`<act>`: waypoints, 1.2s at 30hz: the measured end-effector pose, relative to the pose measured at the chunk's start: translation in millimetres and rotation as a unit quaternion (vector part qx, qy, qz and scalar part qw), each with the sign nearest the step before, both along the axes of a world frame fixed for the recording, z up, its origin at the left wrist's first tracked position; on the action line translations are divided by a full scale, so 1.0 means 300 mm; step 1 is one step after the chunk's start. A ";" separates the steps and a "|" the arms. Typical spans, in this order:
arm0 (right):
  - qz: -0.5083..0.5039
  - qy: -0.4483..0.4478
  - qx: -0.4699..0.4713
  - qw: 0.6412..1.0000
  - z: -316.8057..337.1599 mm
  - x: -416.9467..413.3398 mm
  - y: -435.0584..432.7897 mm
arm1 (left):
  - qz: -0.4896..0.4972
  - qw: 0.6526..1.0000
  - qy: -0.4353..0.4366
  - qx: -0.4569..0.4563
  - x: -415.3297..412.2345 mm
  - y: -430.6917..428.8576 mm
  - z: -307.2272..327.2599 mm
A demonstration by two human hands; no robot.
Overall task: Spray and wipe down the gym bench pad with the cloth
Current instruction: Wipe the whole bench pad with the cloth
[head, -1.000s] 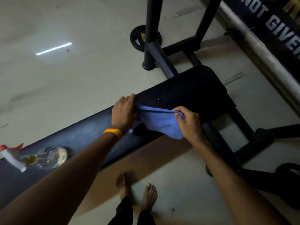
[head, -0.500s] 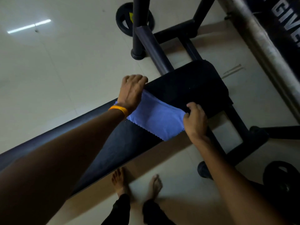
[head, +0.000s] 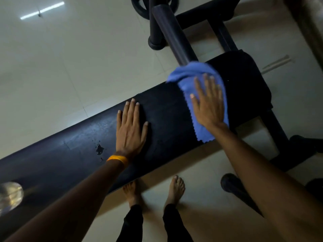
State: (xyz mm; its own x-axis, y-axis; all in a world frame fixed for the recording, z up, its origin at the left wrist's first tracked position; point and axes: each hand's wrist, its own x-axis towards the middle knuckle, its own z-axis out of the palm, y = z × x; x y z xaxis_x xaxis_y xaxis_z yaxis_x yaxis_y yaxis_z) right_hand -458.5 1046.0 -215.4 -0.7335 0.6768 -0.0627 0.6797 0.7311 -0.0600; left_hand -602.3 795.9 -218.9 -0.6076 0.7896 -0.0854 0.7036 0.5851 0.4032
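Pressing flat, fingers spread, on the blue scalloped-edge microfibre cloth at centre right of the long black padded gym bench, right hand gripping nothing, left hand now off the cloth, open-palmed, bracing mid-frame, so wiping begins.

spray bottle blurred, cut off at left edge

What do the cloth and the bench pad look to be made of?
Cloth: soft blue fabric, probably microfibre; it bunches and has a zigzag-cut edge. Bench pad: black vinyl or leatherette, slightly glossy, with droplets beading on it.
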 end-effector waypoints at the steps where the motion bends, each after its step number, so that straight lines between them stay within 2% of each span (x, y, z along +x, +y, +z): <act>1: -0.071 0.000 0.003 0.997 0.009 0.007 0.003 | -0.007 1.000 0.004 -0.006 -0.001 0.017 -0.002; 3: -0.135 0.011 0.015 0.991 0.012 0.000 -0.103 | -0.012 1.000 0.017 -0.012 -0.012 0.067 -0.005; 4: -0.119 0.015 0.009 0.993 0.010 -0.001 -0.182 | -0.012 1.000 0.021 -0.014 -0.018 0.095 -0.008; 6: -0.027 0.009 -0.007 1.000 -0.004 0.032 -0.290 | -0.019 0.999 0.024 -0.018 -0.022 0.149 -0.014; 8: 0.064 -0.005 -0.026 0.998 -0.008 0.063 -0.215 | -0.035 0.998 0.040 -0.025 -0.020 0.177 -0.026; 9: 0.076 -0.012 -0.014 0.997 -0.010 0.067 -0.130 | -0.042 0.997 0.051 -0.028 -0.017 0.180 -0.033; 12: -0.022 -0.030 0.033 0.999 0.007 0.013 0.087 | -0.045 0.996 0.074 -0.038 -0.006 0.179 -0.041; 14: -0.087 -0.035 0.055 0.994 0.003 -0.027 0.070 | -0.044 0.996 0.071 -0.044 -0.008 0.179 -0.031; 17: -0.053 -0.029 0.071 0.996 0.013 -0.020 0.020 | -0.043 0.995 0.069 -0.049 -0.009 0.181 -0.020; 20: 0.042 -0.038 0.057 0.997 0.017 -0.025 0.142 | -0.043 0.995 0.068 -0.055 -0.008 0.181 -0.029; 21: 0.043 -0.034 0.051 0.997 0.018 -0.044 0.179 | -0.043 0.995 0.071 -0.056 -0.007 0.181 -0.032; 23: -0.019 -0.012 0.043 0.999 0.006 -0.080 0.152 | -0.043 0.995 0.074 -0.057 -0.008 0.184 -0.035; 25: -0.087 0.020 0.029 0.996 0.007 -0.095 -0.024 | -0.043 0.995 0.074 -0.052 -0.012 0.181 -0.033; 26: -0.080 0.025 0.013 0.996 0.010 -0.085 -0.134 | -0.043 0.995 0.075 -0.048 -0.011 0.182 -0.033; 28: 0.011 0.011 -0.022 1.000 0.015 -0.028 -0.266 | -0.044 0.995 0.077 -0.044 -0.011 0.182 -0.034; 30: 0.105 0.003 -0.036 0.994 0.008 0.007 -0.156 | -0.045 0.995 0.076 -0.041 -0.011 0.181 -0.038; 31: 0.106 0.003 -0.018 0.994 -0.004 0.001 -0.050 | -0.044 0.995 0.078 -0.043 -0.012 0.180 -0.040; 32: 0.071 0.001 0.004 0.997 -0.011 -0.022 0.066 | -0.044 0.995 0.080 -0.048 -0.012 0.180 -0.042; 34: -0.083 0.004 0.024 0.996 -0.004 -0.098 0.291 | -0.040 0.994 0.082 -0.055 -0.015 0.179 -0.046; 36: -0.218 0.024 0.007 0.976 0.002 -0.171 0.377 | -0.040 0.994 0.084 -0.055 -0.014 0.180 -0.047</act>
State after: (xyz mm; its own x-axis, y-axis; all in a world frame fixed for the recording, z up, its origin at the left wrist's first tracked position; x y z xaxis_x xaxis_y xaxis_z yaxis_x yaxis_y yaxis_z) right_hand -509.8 1159.1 -214.7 -0.3770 0.9259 -0.0251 0.9232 0.3734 -0.0912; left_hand -606.4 850.0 -233.0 -0.5559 0.8277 -0.0766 0.8017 0.5581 0.2140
